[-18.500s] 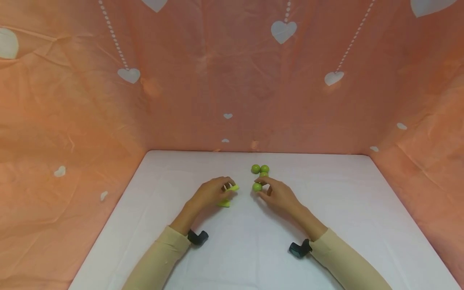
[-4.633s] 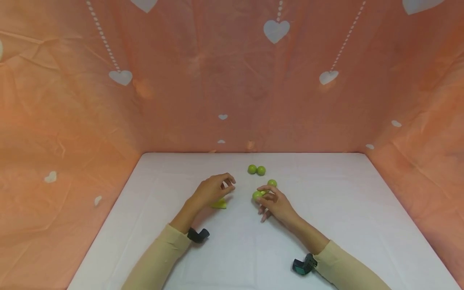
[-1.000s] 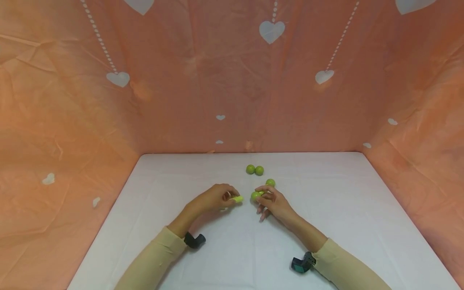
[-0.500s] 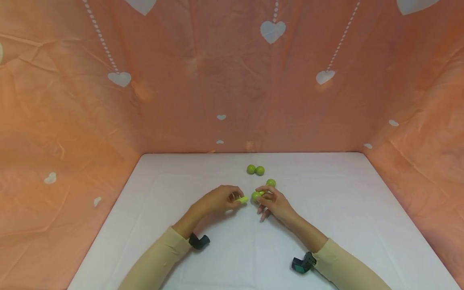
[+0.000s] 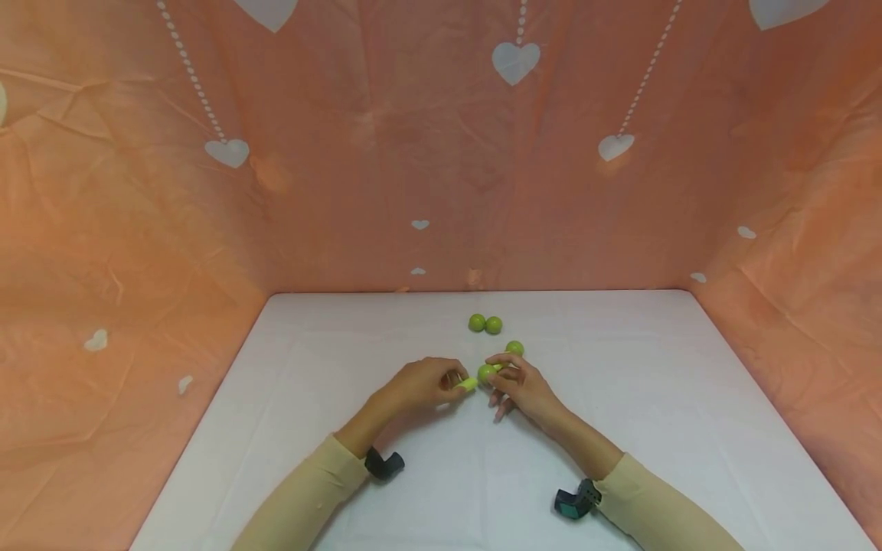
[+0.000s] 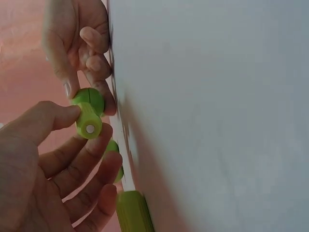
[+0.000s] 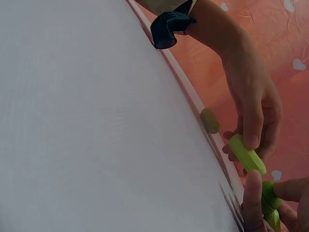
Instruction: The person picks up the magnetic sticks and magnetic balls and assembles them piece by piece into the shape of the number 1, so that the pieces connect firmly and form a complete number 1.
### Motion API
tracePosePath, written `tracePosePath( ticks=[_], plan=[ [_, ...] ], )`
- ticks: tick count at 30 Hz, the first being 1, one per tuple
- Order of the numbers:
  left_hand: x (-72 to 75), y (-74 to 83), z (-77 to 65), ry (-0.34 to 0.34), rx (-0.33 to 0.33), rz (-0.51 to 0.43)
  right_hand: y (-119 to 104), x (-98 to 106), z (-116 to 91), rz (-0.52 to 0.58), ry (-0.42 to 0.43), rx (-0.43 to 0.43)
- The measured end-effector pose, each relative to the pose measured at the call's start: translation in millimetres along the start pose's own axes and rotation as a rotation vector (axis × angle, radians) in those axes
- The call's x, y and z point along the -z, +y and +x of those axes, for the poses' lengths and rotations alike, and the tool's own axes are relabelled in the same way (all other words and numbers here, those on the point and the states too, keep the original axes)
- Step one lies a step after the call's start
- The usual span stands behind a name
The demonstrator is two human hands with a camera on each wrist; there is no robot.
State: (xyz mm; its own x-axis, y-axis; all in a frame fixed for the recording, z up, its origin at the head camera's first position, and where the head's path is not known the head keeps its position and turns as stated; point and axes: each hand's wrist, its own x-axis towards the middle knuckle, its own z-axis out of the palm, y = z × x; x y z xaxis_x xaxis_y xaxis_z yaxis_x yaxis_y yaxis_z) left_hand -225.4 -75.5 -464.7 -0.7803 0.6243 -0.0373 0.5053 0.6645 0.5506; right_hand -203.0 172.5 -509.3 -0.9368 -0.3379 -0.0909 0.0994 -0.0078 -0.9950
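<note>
My left hand [image 5: 434,380] pinches a short ribbed yellow-green rod [image 7: 247,153] between thumb and fingers; a white dot marks its near end in the left wrist view. The rod's far end points at a green ball [image 5: 486,373], right at its surface. Thumb and finger of my right hand [image 5: 525,389] pinch that ball. From the ball a second yellow-green rod [image 7: 273,220] runs back, partly hidden by the right fingers, toward another green ball [image 5: 514,348]. A third rod [image 6: 133,212] lies on the table below my left hand.
Two green balls [image 5: 477,322] sit side by side farther back on the white tabletop [image 5: 620,367]. An orange cloth with white hearts [image 5: 441,168] rises behind the table's back edge and along both sides. Each wrist wears a black camera [image 5: 384,464].
My left hand has picked up a rod within the last several seconds and carried it right, to the ball. The right hand has stayed almost still over the last second, holding the ball.
</note>
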Motion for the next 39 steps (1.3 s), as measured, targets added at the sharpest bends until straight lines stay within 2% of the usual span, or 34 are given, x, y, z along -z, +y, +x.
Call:
tracePosePath(
  ticks=[10,18,39],
  plan=[
    [-6.2,3.9,1.3,0.027,0.042,0.017,0.7,0.8,0.4,-0.006,-0.006,0.000],
    [-9.5,5.3,2.0,0.032,0.058,-0.003,0.5,1.2,-0.9,-0.017,-0.017,0.026],
    [-10.0,8.7,3.0,0.038,0.093,-0.048,0.5,2.1,-0.3,-0.020,-0.021,0.061]
  ],
)
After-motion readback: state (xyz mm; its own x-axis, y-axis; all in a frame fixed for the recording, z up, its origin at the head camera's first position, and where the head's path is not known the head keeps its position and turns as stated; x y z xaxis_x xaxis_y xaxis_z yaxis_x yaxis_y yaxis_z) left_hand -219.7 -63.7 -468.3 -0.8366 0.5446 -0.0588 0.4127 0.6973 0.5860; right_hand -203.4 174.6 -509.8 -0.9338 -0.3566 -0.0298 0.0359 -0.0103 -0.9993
